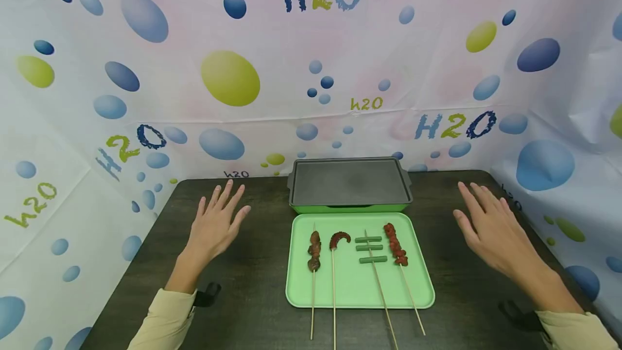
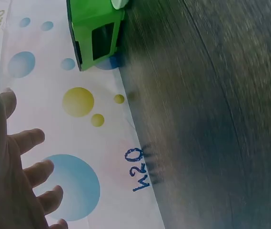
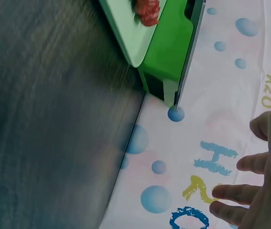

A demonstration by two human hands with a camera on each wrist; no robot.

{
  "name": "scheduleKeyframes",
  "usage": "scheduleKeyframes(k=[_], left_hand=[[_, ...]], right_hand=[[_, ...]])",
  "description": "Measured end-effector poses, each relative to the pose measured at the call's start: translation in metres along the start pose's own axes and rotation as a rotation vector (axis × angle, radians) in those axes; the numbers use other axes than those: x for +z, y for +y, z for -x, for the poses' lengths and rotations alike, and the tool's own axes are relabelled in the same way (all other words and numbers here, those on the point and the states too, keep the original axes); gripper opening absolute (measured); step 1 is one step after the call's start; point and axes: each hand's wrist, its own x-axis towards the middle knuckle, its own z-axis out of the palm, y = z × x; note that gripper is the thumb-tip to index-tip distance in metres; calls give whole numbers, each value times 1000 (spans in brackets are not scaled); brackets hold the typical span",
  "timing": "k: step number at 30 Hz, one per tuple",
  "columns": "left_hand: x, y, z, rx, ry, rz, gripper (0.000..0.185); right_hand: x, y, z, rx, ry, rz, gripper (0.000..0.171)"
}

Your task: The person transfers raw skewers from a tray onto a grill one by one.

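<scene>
My left hand hovers over the left side of the table, fingers spread and holding nothing. On the right side my right hand is held out the same way. Between them lies a light green tray with a row of skewers on it. From left to right these are a skewer of brown meat chunks, one with a curled reddish tentacle, one with green bean-like pieces, and one with red meat chunks. The stick ends poke out past the tray's near edge.
Behind the tray stands a green electric grill with a flat dark plate, close to the table's back edge. The dark wooden table is enclosed at the back and sides by a white curtain printed with coloured bubbles.
</scene>
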Motion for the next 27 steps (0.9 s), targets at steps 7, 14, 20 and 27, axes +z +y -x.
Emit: scheduleKeyframes(k=[7, 14, 20, 27], left_hand=[[4, 9, 9, -10, -9, 87, 65], [15, 16, 16, 35, -40, 162, 62], [26, 22, 20, 73, -82, 269, 60], [30, 36, 25, 102, -194, 384, 59]], right_hand=[[-1, -14, 14, 22, 39, -74, 61], [1, -27, 33, 93, 10, -237, 63], [6, -36, 43, 74, 40, -295, 60], [10, -43, 57, 115, -24, -332, 56]])
